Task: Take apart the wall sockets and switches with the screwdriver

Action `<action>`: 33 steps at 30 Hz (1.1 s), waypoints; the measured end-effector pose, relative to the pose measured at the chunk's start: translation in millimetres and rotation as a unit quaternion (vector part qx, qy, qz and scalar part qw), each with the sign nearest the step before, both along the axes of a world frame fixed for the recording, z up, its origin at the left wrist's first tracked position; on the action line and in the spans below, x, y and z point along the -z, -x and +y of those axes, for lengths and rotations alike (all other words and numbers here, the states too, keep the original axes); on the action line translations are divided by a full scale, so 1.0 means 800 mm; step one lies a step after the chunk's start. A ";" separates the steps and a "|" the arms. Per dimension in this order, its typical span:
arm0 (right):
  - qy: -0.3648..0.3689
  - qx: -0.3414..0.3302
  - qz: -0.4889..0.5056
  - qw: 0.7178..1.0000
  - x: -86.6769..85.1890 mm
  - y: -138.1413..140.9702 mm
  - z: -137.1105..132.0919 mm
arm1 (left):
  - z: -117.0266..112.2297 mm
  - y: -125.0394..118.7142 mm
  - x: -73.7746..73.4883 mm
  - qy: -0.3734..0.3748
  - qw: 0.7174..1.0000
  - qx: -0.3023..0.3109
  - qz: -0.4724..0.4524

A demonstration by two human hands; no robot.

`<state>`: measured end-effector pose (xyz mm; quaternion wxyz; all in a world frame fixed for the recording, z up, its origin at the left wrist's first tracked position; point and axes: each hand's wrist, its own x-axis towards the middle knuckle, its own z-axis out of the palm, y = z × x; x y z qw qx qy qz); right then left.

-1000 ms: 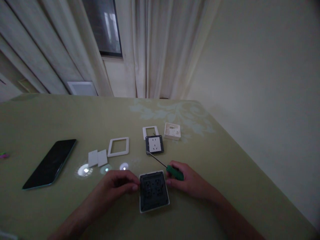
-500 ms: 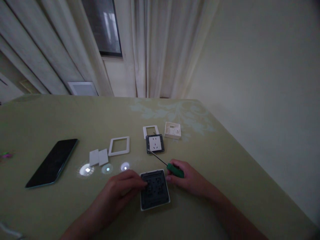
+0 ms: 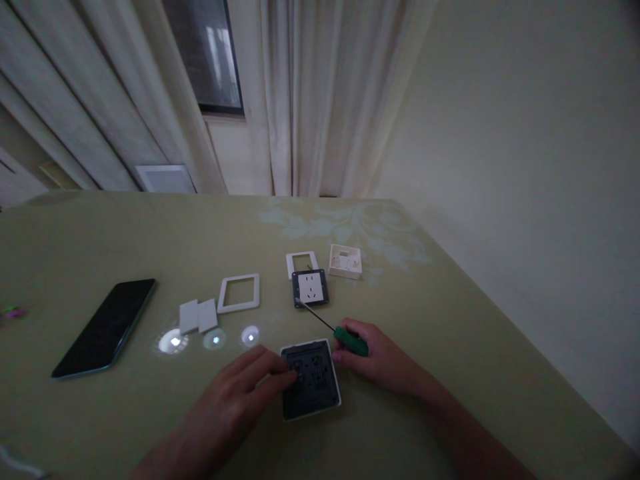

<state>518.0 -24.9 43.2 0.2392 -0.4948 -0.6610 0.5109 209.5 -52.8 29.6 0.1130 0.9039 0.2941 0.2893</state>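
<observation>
A square wall switch (image 3: 313, 390) with a dark inner side and a white rim lies on the table in front of me. My left hand (image 3: 260, 383) reaches over its left edge, thumb and fingertips drawn together at the dark inner part; anything small between them is hidden. In my right hand (image 3: 367, 347) is a screwdriver (image 3: 351, 341) with a green handle, its shaft pointing up and left. The screwdriver's tip appears near the lower-left corner of a socket (image 3: 311, 287) with a dark frame; I cannot tell whether they touch.
Behind the socket are a white frame (image 3: 291, 265) and a white back box (image 3: 345, 262). Further left lie another white frame (image 3: 256, 291), two white plates (image 3: 189, 317) and a dark tablet (image 3: 107, 327). A wall (image 3: 525, 233) borders the table's right side.
My left hand's fingers have shifted slightly on the switch, the thumb now reaching further over it. My right hand and the screwdriver stay in place.
</observation>
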 end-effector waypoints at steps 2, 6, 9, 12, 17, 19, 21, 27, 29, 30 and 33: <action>-0.003 -0.002 0.000 1.000 0.000 0.000 0.000 | 0.000 -0.001 -0.007 -0.045 0.999 0.007 0.017; -0.006 0.003 -0.002 1.000 0.001 0.001 0.000 | 0.000 -0.005 -0.016 -0.104 0.994 0.012 0.041; -0.007 0.005 -0.003 1.000 0.003 0.001 0.000 | 0.000 -0.005 -0.015 -0.091 0.995 0.007 0.037; -0.010 0.004 -0.003 1.000 0.004 0.001 0.000 | 0.000 -0.005 -0.010 -0.060 0.998 0.004 0.028; -0.013 0.003 -0.001 1.000 0.003 0.003 0.000 | 0.000 -0.009 -0.014 -0.055 0.998 0.006 0.040; -0.014 0.004 -0.002 1.000 0.003 0.003 0.000 | 0.000 -0.013 -0.020 -0.089 0.994 0.008 0.061; -0.015 0.005 -0.004 1.000 0.003 0.002 0.000 | -0.001 -0.017 -0.028 -0.132 0.988 0.006 0.079; -0.026 0.011 -0.019 0.999 0.007 0.003 0.000 | -0.004 -0.026 -0.037 -0.144 0.984 0.006 0.106; -0.033 0.017 -0.024 0.999 0.007 0.004 0.001 | -0.004 -0.027 -0.035 -0.135 0.985 0.006 0.110; -0.036 0.020 -0.026 0.999 0.006 0.004 0.001 | -0.005 -0.027 -0.033 -0.126 0.985 0.008 0.114; -0.040 0.023 -0.028 0.999 0.006 0.004 0.001 | -0.007 -0.024 -0.025 -0.070 0.991 0.011 0.114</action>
